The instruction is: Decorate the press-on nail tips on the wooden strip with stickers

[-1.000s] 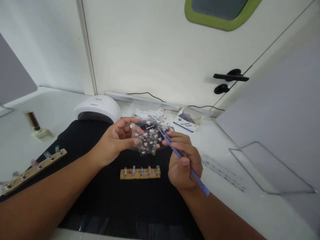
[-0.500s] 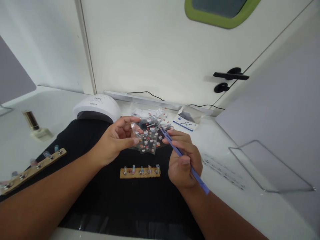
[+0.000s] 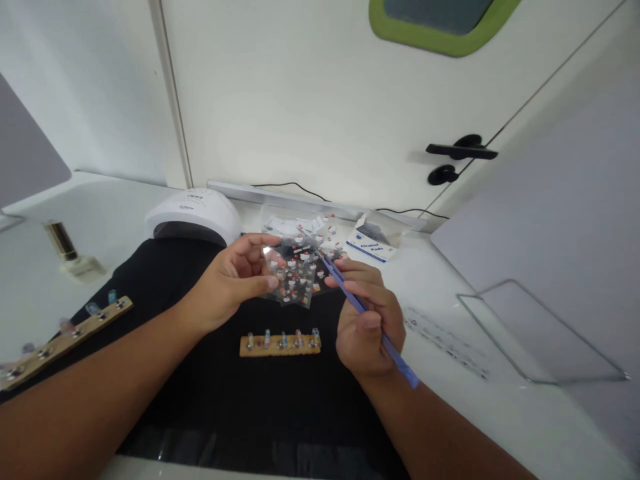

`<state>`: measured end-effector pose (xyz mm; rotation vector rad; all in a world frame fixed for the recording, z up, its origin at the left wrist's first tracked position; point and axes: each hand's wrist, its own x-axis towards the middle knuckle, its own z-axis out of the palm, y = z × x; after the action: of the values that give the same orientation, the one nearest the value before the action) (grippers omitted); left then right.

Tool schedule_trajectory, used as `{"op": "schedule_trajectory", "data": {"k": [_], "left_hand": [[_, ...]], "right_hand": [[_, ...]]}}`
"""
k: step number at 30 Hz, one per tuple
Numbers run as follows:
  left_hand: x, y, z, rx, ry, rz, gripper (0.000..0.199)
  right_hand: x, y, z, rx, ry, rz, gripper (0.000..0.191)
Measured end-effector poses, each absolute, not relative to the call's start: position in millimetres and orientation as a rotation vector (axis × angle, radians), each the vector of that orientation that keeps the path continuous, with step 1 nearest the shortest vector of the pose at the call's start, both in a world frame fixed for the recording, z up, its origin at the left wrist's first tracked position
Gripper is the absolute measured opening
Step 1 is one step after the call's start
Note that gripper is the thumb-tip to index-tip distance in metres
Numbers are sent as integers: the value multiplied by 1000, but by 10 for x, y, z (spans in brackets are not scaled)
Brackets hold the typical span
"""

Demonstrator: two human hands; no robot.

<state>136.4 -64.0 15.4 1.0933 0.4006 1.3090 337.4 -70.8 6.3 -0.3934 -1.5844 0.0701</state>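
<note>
Clear sticker sheets [image 3: 299,277] printed with small red-and-white cat figures are pinched at their left edge by my left hand [image 3: 240,280]. My right hand [image 3: 371,320] is closed round purple tweezers [image 3: 357,303], whose metal tips touch or hover just over the upper right of the sheets; I cannot tell which. Whether anything sits between the tips is too small to see. Below the sheets, a wooden strip [image 3: 280,347] with several small decorated nail tips standing on round metal holders lies on the black cloth [image 3: 260,407].
A second strip of nail tips [image 3: 70,339] lies at left, near a polish bottle [image 3: 75,257]. A white nail lamp [image 3: 195,215] stands at the back left. Behind my right hand sits an alcohol pads box [image 3: 374,239]. A metal wire stand [image 3: 545,383] is at right.
</note>
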Motion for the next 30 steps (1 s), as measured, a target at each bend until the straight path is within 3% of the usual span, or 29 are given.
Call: {"op": "schedule_trajectory", "data": {"k": [30], "left_hand": [[1390, -643, 126, 1097, 348, 1293, 46]], "right_hand": [[3356, -686, 59, -359, -1554, 62, 28]]}}
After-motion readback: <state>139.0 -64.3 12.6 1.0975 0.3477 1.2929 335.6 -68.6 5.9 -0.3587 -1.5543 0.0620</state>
